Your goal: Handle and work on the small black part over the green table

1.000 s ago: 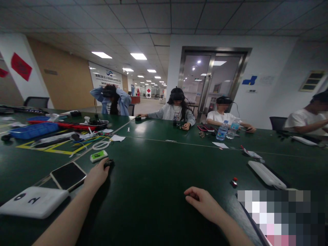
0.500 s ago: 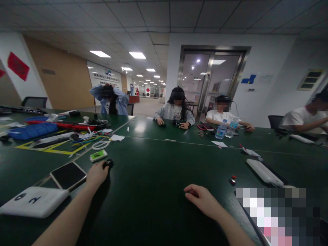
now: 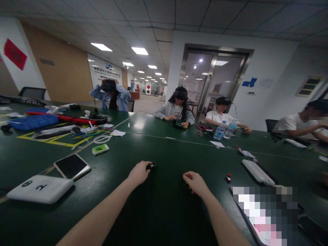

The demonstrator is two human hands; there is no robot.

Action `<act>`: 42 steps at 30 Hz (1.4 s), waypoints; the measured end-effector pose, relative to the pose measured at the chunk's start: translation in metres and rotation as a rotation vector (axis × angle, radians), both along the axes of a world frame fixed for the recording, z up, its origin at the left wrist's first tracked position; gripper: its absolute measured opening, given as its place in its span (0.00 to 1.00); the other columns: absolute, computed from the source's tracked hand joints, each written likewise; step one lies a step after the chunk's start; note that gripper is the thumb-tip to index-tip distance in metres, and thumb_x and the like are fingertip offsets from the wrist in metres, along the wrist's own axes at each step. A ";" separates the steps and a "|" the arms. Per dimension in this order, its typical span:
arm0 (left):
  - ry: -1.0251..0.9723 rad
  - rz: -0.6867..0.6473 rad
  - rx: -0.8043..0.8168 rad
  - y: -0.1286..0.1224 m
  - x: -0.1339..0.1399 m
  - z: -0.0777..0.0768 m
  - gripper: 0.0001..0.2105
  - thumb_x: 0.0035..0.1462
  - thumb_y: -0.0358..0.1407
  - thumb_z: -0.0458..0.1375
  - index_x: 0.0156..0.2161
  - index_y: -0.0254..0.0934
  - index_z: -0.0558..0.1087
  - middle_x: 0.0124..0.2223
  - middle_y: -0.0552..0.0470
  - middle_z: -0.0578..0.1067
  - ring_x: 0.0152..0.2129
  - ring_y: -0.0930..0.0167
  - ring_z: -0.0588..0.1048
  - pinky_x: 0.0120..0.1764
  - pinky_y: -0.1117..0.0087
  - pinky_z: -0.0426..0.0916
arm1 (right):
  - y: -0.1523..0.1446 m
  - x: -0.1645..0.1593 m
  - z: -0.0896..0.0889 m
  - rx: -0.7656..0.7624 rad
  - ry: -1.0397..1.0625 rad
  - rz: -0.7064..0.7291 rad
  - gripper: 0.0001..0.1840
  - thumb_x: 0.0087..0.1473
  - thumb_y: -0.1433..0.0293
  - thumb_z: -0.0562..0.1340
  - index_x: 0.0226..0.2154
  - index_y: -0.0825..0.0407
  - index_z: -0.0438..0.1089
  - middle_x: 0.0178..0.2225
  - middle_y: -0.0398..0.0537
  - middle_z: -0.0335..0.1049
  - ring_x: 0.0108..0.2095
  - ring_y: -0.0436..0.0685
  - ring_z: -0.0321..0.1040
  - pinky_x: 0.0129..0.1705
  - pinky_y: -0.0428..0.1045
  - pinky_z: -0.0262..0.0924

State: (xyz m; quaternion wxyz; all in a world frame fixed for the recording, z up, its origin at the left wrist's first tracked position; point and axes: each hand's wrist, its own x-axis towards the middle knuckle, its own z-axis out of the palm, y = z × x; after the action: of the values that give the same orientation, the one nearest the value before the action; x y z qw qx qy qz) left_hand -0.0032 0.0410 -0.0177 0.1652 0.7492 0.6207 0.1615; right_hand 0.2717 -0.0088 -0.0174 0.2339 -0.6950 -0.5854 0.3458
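Observation:
My left hand [image 3: 139, 174] is closed around a small black object [image 3: 151, 166] with a shiny patch, just over the green table [image 3: 164, 150]. What kind of object it is, I cannot make out. To its right, my right hand [image 3: 196, 183] is low over the table with its fingers curled in and thumb against them; nothing shows in it. A small red and silver item [image 3: 228, 178] stands on the table beyond my right hand, apart from it.
At left lie a phone [image 3: 72, 166], a white power bank [image 3: 41, 189] marked 2, a green and white packet [image 3: 100, 149], cables and a blue tray [image 3: 33, 122]. Water bottles [image 3: 220, 131], another white device [image 3: 257, 172] and a blurred-out screen [image 3: 266, 215] are right. Several people sit around the table.
My left hand has carried the small black object rightward from beside the phone to the middle. My right hand's fingers have curled in more. The view has shifted slightly.

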 end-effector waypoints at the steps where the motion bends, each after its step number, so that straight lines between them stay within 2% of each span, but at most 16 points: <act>1: -0.026 -0.047 -0.005 -0.008 0.010 -0.001 0.19 0.54 0.34 0.54 0.53 0.42 0.67 0.53 0.50 0.70 0.47 0.66 0.69 0.47 0.69 0.63 | -0.001 -0.002 0.000 0.012 -0.016 -0.006 0.16 0.53 0.62 0.54 0.41 0.53 0.68 0.34 0.50 0.69 0.26 0.53 0.67 0.22 0.47 0.63; 5: -0.185 -0.323 -0.038 -0.031 0.030 -0.001 0.21 0.54 0.35 0.53 0.54 0.42 0.66 0.55 0.51 0.67 0.51 0.66 0.66 0.53 0.65 0.59 | -0.007 -0.008 0.000 0.081 -0.039 0.011 0.13 0.53 0.64 0.55 0.41 0.49 0.68 0.36 0.47 0.70 0.35 0.55 0.69 0.33 0.49 0.64; 7: -0.234 -0.411 -0.059 -0.037 0.032 -0.002 0.23 0.54 0.36 0.54 0.56 0.42 0.63 0.56 0.51 0.67 0.52 0.66 0.64 0.55 0.63 0.57 | -0.013 -0.013 0.002 0.116 -0.022 0.053 0.13 0.53 0.65 0.56 0.42 0.48 0.68 0.37 0.45 0.70 0.38 0.55 0.68 0.37 0.49 0.63; 11: -0.258 -0.490 -0.096 -0.044 0.032 -0.002 0.26 0.54 0.38 0.55 0.58 0.44 0.60 0.57 0.52 0.65 0.54 0.66 0.62 0.56 0.62 0.56 | -0.026 -0.026 0.010 0.200 0.019 0.268 0.12 0.54 0.69 0.54 0.41 0.48 0.68 0.35 0.44 0.70 0.34 0.53 0.67 0.37 0.49 0.62; 15: -0.259 -0.553 -0.109 -0.049 0.032 0.001 0.26 0.53 0.36 0.56 0.58 0.44 0.60 0.57 0.51 0.65 0.54 0.65 0.62 0.55 0.61 0.56 | -0.037 -0.036 0.019 0.227 -0.008 0.442 0.13 0.51 0.73 0.57 0.40 0.47 0.69 0.38 0.43 0.65 0.32 0.50 0.64 0.35 0.46 0.60; 18: -0.258 -0.570 -0.108 -0.050 0.032 0.004 0.24 0.53 0.36 0.56 0.56 0.44 0.62 0.56 0.51 0.67 0.53 0.66 0.63 0.54 0.62 0.57 | -0.039 -0.039 0.022 0.186 -0.039 0.465 0.12 0.49 0.69 0.61 0.39 0.46 0.69 0.39 0.43 0.64 0.33 0.51 0.63 0.35 0.46 0.60; 24: -0.288 -0.662 -0.090 -0.045 0.034 0.003 0.18 0.54 0.34 0.55 0.51 0.44 0.67 0.52 0.53 0.69 0.49 0.68 0.66 0.53 0.64 0.58 | -0.039 -0.044 0.022 0.223 -0.053 0.404 0.07 0.49 0.69 0.62 0.35 0.47 0.69 0.37 0.42 0.65 0.34 0.52 0.63 0.36 0.47 0.59; 27: -0.306 -0.656 -0.124 -0.044 0.034 0.003 0.18 0.54 0.34 0.55 0.51 0.44 0.67 0.52 0.53 0.69 0.49 0.69 0.66 0.53 0.65 0.59 | -0.034 -0.036 0.022 0.288 0.079 0.241 0.08 0.51 0.67 0.59 0.37 0.49 0.68 0.36 0.44 0.67 0.35 0.53 0.65 0.36 0.47 0.61; 30: -0.310 -0.634 -0.162 -0.044 0.033 0.004 0.20 0.54 0.35 0.55 0.53 0.44 0.66 0.54 0.52 0.67 0.50 0.67 0.65 0.54 0.63 0.59 | -0.025 -0.019 0.018 0.351 0.206 0.069 0.12 0.51 0.65 0.58 0.38 0.52 0.66 0.37 0.47 0.69 0.39 0.55 0.66 0.43 0.50 0.60; 36: -0.329 -0.609 -0.184 -0.045 0.033 0.005 0.19 0.53 0.35 0.55 0.52 0.44 0.66 0.55 0.52 0.64 0.49 0.68 0.65 0.53 0.65 0.60 | -0.012 0.004 0.003 0.333 0.237 -0.187 0.14 0.49 0.64 0.58 0.40 0.51 0.65 0.39 0.49 0.70 0.40 0.57 0.68 0.41 0.51 0.62; 42: -0.358 -0.611 -0.176 -0.045 0.032 0.003 0.21 0.52 0.33 0.57 0.52 0.43 0.66 0.52 0.51 0.67 0.48 0.68 0.66 0.52 0.65 0.60 | -0.018 0.002 0.013 0.292 0.120 -0.168 0.17 0.49 0.61 0.58 0.41 0.51 0.67 0.39 0.48 0.72 0.41 0.58 0.68 0.40 0.51 0.63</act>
State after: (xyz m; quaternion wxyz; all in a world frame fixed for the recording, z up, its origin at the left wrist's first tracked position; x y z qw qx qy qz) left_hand 0.0292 -0.0035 -0.0148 0.3756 0.8428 0.3411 0.1794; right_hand 0.2739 -0.0268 -0.0046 0.3949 -0.6784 -0.5540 0.2774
